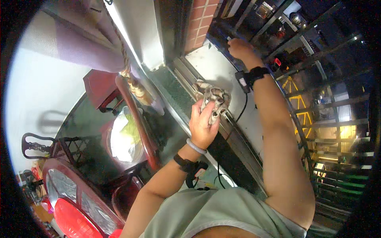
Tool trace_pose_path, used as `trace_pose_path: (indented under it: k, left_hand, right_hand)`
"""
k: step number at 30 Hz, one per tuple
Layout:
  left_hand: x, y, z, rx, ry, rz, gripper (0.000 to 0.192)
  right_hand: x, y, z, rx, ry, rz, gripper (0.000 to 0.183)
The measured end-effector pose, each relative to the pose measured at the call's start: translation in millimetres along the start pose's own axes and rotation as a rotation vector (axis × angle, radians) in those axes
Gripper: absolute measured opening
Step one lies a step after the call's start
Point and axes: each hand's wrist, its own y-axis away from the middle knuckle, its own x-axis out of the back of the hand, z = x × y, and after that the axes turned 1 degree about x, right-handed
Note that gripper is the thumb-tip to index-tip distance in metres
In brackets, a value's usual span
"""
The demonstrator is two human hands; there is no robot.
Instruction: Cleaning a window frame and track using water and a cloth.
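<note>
My left hand [205, 126] grips a crumpled, stained patterned cloth [219, 99]. The cloth lies over the metal sliding-window track [186, 73], its far side spilling onto the white outer sill [205, 61]. Farther out, my right hand [242, 53] is stretched to the dark bars of a window grille [279, 20]. Its fingers are curled near the grille's bluish lower edge; whether they hold anything is not clear. A pale bangle [196, 146] and a black strap sit on my left wrist. Another black strap, with a small box and cable, is around my right wrist.
A green stone inner sill [175, 87] runs beside the track. Inside, left, are a curtain [80, 44], a red wooden chair [137, 116], a clear bowl [114, 135] and a red plastic basin [74, 220]. Beyond the grille stands a yellow stepladder [299, 104]. A black cable [244, 107] crosses the sill.
</note>
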Motion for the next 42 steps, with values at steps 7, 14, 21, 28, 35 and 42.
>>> trace_pose_path:
  k: [7,14,21,28,35,42]
  left_hand:
    - [-6,-5,-4,-0.065,-0.076,0.018,0.052]
    - [-15,-6,-11,-0.171,-0.143,0.056,0.051]
    - [-15,-3,-15,-0.059,-0.083,0.067,0.049]
    - [-39,70,89,0.41,0.75,-0.111,0.039]
    - [-70,191,159,0.655,0.847,-0.502,0.042]
    - [-84,229,134,0.485,0.658,-0.711,0.042]
  right_hand:
    - [88,124,-1,0.184,-0.473,0.225,0.041]
    - [108,281,24,0.009,-0.942,0.316,0.041]
    - [59,394,32,-0.04,-0.981,0.248,0.037]
    - [7,471,36,-0.13,-0.916,0.343,0.044]
    - [-12,543,15,0.112,-0.66,0.537,0.054]
    - [-66,603,13,0.15,-0.591,0.448,0.068]
